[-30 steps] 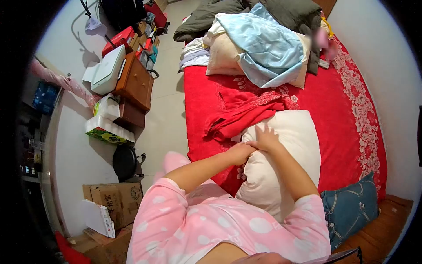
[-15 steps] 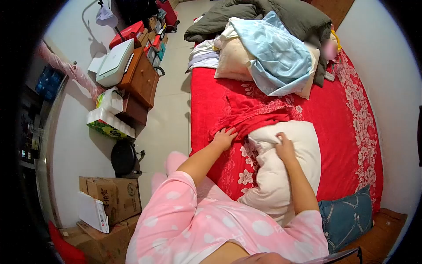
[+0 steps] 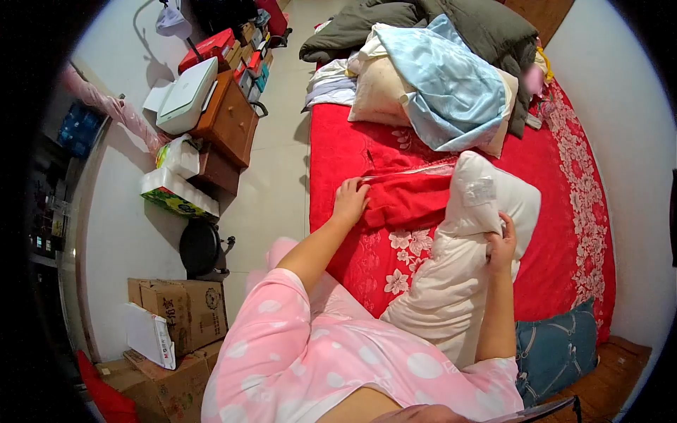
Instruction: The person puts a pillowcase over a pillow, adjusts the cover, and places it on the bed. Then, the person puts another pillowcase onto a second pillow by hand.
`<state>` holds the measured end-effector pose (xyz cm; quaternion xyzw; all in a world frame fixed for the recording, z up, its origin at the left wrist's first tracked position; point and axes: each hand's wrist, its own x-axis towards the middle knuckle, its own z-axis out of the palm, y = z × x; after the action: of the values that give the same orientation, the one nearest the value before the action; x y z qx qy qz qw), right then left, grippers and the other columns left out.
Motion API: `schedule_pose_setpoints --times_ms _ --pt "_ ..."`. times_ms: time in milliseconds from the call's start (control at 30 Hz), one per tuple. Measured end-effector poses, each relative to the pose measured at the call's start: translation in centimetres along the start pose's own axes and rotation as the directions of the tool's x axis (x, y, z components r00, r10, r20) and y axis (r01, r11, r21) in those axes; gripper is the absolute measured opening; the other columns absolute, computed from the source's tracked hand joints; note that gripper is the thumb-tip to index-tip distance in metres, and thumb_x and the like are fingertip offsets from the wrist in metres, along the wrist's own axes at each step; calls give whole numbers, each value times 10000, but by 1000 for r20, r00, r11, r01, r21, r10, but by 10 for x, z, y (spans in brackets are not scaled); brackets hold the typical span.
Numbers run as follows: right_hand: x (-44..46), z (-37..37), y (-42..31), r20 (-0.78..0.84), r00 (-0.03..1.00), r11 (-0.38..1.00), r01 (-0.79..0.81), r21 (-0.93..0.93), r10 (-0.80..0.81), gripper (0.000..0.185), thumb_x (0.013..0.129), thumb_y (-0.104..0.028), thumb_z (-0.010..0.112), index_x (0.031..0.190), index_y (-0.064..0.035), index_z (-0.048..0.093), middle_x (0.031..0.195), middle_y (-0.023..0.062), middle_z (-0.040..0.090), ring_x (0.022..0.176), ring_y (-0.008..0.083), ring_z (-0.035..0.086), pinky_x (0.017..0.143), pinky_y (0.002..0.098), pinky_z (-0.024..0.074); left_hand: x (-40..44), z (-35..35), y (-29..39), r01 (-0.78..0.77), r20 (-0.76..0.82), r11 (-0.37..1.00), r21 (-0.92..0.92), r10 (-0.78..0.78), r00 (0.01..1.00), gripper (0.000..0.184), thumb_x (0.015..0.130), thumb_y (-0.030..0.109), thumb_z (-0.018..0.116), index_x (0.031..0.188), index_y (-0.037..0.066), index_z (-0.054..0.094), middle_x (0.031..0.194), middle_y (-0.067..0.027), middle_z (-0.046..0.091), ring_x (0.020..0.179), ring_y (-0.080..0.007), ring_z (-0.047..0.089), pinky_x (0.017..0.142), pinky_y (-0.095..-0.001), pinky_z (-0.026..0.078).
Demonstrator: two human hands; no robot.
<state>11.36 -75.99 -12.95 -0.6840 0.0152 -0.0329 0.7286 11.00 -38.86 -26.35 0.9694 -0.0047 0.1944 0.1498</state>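
Note:
A white pillow (image 3: 451, 282) lies lengthwise on the bed in front of me, its far end folded up and bunched. My right hand (image 3: 502, 243) grips the pillow's right side near that fold. To the left of the pillow's far end is a red pillowcase (image 3: 405, 201), with a pale strip along its upper edge. My left hand (image 3: 350, 202) pinches the left end of this pillowcase; part of the fingers is hidden by the cloth. The pillow's far corner overlaps or touches the pillowcase's right end.
Red floral bedding (image 3: 564, 247) covers the bed. At the far end are a light blue cloth (image 3: 444, 84), a cream pillow (image 3: 377, 92) and a dark green quilt (image 3: 486, 28). A teal cushion (image 3: 557, 349) lies at right. Cardboard boxes (image 3: 183, 317) and a black stool (image 3: 199, 247) stand left.
My right hand has closed on the white pillow and lifted its far end up and to the right. My left hand has drawn the red pillowcase's left end slightly away, spreading it flatter.

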Motion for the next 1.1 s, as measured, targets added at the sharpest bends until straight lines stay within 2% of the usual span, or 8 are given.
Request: schedule_pose_setpoints --times_ms 133,533,600,767,800,867,967,1100 --pt "1 14 7 61 998 999 -31 -14 32 555 675 113 507 1199 -62 559 938 58 611 801 113 558 712 221 436 13 4 -11 379 278 898 -224 -313 908 381 889 272 594 1230 120 516 1237 -145 478 1027 -348 580 809 -450 497" --pt "-15 37 14 201 965 983 -150 -102 168 576 674 81 476 1225 -65 556 898 41 619 750 84 536 669 206 420 36 8 -41 221 307 958 183 -270 913 268 836 270 642 1051 110 625 999 -155 632 909 -330 630 800 -461 502" --pt "-15 42 22 258 951 983 -150 -104 172 580 679 77 466 1235 -63 553 926 48 626 763 82 537 679 203 420 40 29 -51 378 280 925 -24 -357 891 246 851 258 625 1034 94 609 963 -157 646 895 -329 631 792 -448 496" --pt "-17 64 18 369 897 970 -238 -59 242 669 686 71 458 1331 -91 536 1009 45 636 655 38 475 551 181 379 49 23 -25 454 317 625 -635 -326 891 170 914 193 552 991 41 555 827 -105 631 780 -232 605 712 -362 478" --pt "-16 69 17 365 900 971 -218 -100 240 667 687 69 457 1328 -96 541 1002 46 634 641 33 460 536 182 373 47 11 -13 529 469 308 -790 -252 847 143 936 167 536 982 31 545 809 -56 592 755 -146 543 692 -305 461" --pt "-15 80 17 354 906 967 -181 -177 234 663 689 65 454 1322 -105 551 989 47 630 612 24 431 505 184 361 37 -2 0 440 374 404 -802 -235 897 126 946 149 525 972 26 535 828 -20 559 769 -100 502 690 -268 437" --pt "-15 90 19 442 848 953 -217 -211 291 674 699 92 454 1346 -83 520 997 29 617 578 35 428 490 179 336 34 -34 23 434 394 97 -896 -275 877 97 964 151 514 996 60 527 869 11 530 808 -83 493 714 -244 431" --pt "-20 109 39 546 830 876 175 -450 115 633 710 -26 498 1320 -192 540 1068 185 666 843 313 667 746 380 507 35 -75 41 321 367 -191 -928 -313 876 71 975 154 502 1005 95 525 896 15 541 809 -77 518 701 -237 441"
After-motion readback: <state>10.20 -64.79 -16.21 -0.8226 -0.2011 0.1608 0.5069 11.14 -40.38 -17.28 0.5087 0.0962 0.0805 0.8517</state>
